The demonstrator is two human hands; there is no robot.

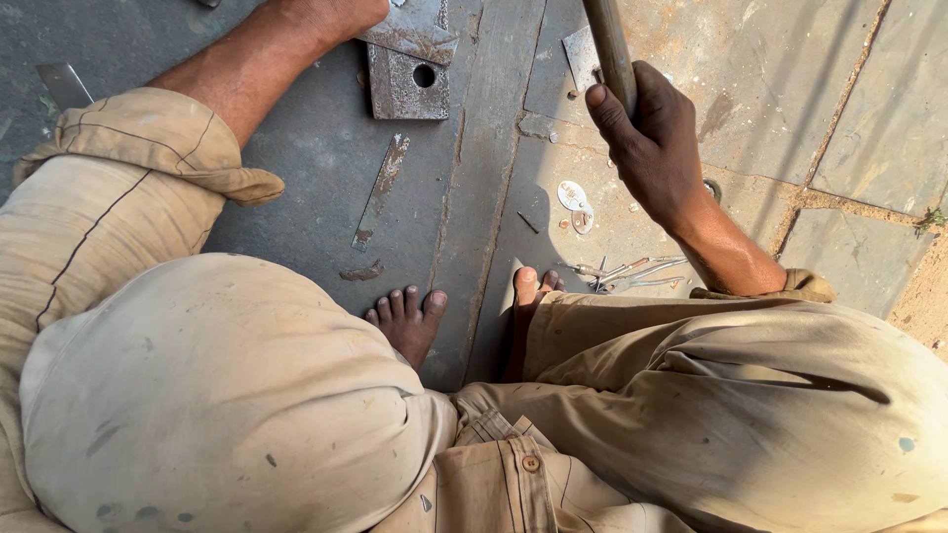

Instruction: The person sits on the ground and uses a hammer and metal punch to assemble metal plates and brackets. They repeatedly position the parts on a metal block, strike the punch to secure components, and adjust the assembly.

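From the head camera, looking straight down past bent knees in dusty tan trousers, the right hand [647, 138] wraps a firm grip around a smooth grey metal rod [609, 49] that rises out of the top edge of the frame; thumb and fingers close fully round the shaft. The left hand [336, 15] reaches to the top edge and presses on a rusty grey steel plate [415, 35] that lies over a square steel plate with a round hole [407, 87]; its fingers are cut off by the frame, so how that grip stands cannot be told. A narrow rusted metal strip [380, 188] lies on the grey stone floor [296, 168] just below the plates. Small round metal discs [573, 197] and what looks like a pair of slim metal pliers [632, 271] rest near the bare right foot [528, 291]. The bare left foot [407, 316] is just beside it.
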